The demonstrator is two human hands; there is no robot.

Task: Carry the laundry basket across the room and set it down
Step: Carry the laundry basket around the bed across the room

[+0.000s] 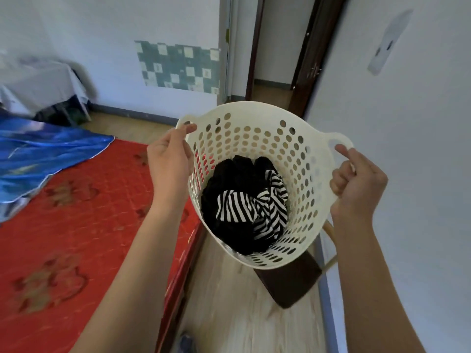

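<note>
Held up in the air between two bare hands: a cream laundry basket (300,159) full of round holes. Gripped on both sides, tipped a little so the inside shows. Left hand (169,159) curled round the left handle, fingers (190,128) hooked over the rim and closed on it. Right hand (356,179) wrapped round the right handle loop, fingers (340,178) clenched tight on it.

Down in the bottom of the basket, a pile of clothes: some black ones (229,179) and a black-and-white striped one (254,207), all bunched up together.

Under the basket and a bit behind it, a dark brown stool or chair (290,281) on the pale wooden floor (229,314). Hard to tell which, with most of it hidden and blurry.

On the left, a bed with a red patterned cover (76,212), close beside the basket. On top of the bed's far end, a shiny blue cloth (38,154). On the right, a white wall (407,110), very near. Straight ahead past the basket, an open doorway (275,59) with a dark frame.
</note>
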